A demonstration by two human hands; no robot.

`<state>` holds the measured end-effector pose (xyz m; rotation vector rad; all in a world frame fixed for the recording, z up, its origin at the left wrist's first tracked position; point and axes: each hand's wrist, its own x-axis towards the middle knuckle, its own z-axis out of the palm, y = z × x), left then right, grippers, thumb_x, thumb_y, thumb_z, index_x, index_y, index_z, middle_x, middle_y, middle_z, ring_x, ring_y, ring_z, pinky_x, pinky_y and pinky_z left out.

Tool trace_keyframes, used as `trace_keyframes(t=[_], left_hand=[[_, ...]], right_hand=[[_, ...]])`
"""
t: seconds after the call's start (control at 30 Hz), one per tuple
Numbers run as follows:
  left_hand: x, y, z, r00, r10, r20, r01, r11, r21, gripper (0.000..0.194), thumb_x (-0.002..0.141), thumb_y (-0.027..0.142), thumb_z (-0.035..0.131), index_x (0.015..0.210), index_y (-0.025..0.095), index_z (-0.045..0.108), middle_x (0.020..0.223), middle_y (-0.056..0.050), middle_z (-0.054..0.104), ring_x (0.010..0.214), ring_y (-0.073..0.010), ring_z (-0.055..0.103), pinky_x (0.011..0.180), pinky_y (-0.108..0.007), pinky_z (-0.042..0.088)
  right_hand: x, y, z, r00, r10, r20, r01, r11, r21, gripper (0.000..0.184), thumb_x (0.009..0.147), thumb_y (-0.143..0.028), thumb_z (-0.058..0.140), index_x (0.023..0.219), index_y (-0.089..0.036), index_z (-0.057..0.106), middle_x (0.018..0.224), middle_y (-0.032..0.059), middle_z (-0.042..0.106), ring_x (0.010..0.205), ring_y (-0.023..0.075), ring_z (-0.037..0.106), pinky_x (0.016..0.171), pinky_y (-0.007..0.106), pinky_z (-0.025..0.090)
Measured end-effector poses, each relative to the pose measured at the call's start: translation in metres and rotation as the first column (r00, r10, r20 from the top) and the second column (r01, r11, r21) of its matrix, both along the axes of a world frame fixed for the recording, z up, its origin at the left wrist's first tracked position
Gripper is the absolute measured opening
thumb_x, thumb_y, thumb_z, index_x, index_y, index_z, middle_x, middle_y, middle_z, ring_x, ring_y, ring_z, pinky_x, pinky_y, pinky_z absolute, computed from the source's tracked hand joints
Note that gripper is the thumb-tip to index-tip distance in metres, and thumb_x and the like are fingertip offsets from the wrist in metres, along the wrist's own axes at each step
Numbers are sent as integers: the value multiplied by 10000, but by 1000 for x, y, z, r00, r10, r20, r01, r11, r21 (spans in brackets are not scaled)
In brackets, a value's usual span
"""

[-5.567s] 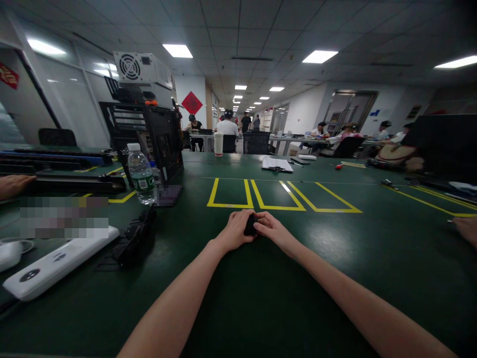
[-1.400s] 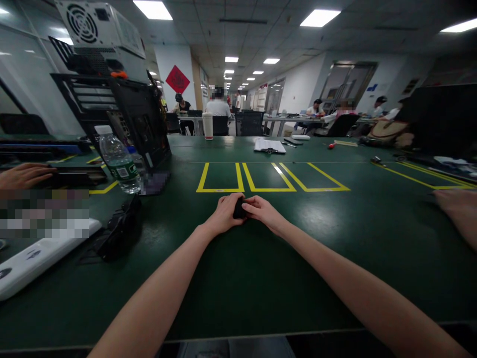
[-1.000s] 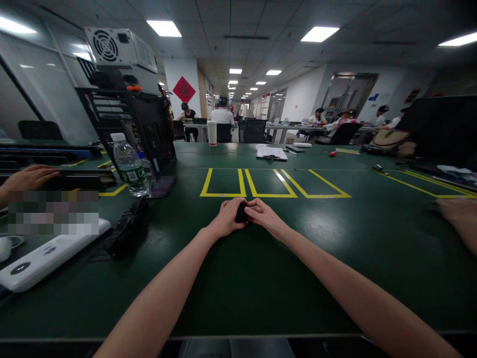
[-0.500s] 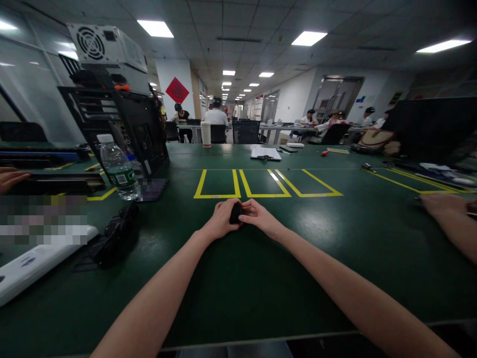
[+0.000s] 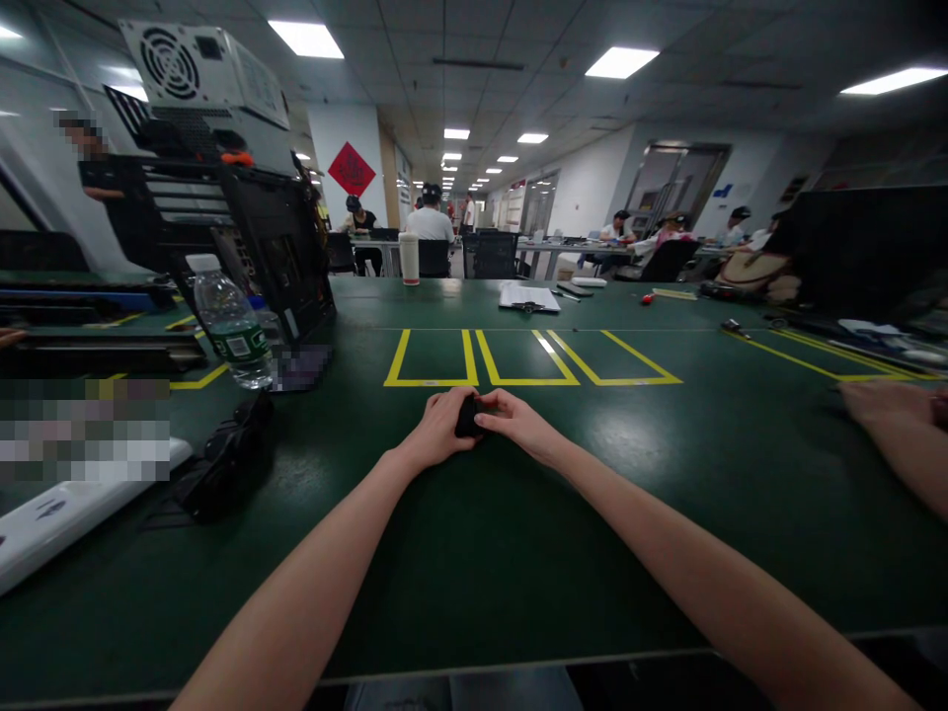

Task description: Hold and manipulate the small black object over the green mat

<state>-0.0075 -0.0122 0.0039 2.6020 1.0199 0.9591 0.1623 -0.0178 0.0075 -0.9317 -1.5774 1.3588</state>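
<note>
My left hand (image 5: pixel 438 429) is wrapped round a small black rounded object (image 5: pixel 466 417) and steadies it on the green table (image 5: pixel 474 553). What kind of object it is cannot be made out, as fingers cover most of it. My right hand (image 5: pixel 516 425) meets it from the other side, thumb and fingers closed together at its right edge; whether anything small sits in that pinch is hidden. Just beyond both hands, yellow tape frames (image 5: pixel 432 383) mark the tabletop.
On the left stand a water bottle (image 5: pixel 235 331), an open computer case (image 5: pixel 285 247) with a power supply (image 5: pixel 199 69) on top, a white power strip (image 5: pixel 81 509) and a black strapped item (image 5: pixel 226 454). A clipboard (image 5: pixel 528 296) lies ahead. Another person's hand (image 5: pixel 889 410) rests at right.
My hands keep the same hold on the black object throughout. The view has shifted slightly. A standing person has appeared at the far left, and the neighbour's hand there has mostly left the view.
</note>
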Motion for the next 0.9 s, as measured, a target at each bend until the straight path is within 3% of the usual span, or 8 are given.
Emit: trace_keyframes(t=[0.43, 0.67, 0.9], left_hand=[[1, 1, -3, 1000, 18, 5, -19, 1000, 15, 574, 629, 231, 630, 1116, 204, 328, 1085, -61, 470, 1025, -240, 448, 912, -405, 278], [1, 2, -2, 1000, 9, 8, -9, 1000, 17, 559, 628, 215, 622, 1106, 208, 332, 1077, -55, 474, 1029, -230, 450, 908, -399, 279], [1, 2, -2, 1000, 10, 12, -11, 1000, 15, 554, 632, 231, 622, 1103, 214, 332, 1086, -52, 472, 1027, -226, 456, 916, -407, 271]], right_hand=[[-4, 3, -8, 999, -42, -24, 42, 999, -27, 287, 661, -340, 622, 883, -201, 505, 899, 25, 551, 831, 154, 550, 756, 343, 455], [0, -7, 3, 999, 4, -40, -2, 999, 40, 375, 567, -211, 704, 877, -211, 493, 912, -2, 553, 917, 155, 526, 830, 333, 417], [-2, -4, -2, 999, -40, -21, 41, 999, 31, 303, 651, -330, 630, 889, -218, 480, 882, 8, 538, 857, 159, 530, 753, 347, 447]])
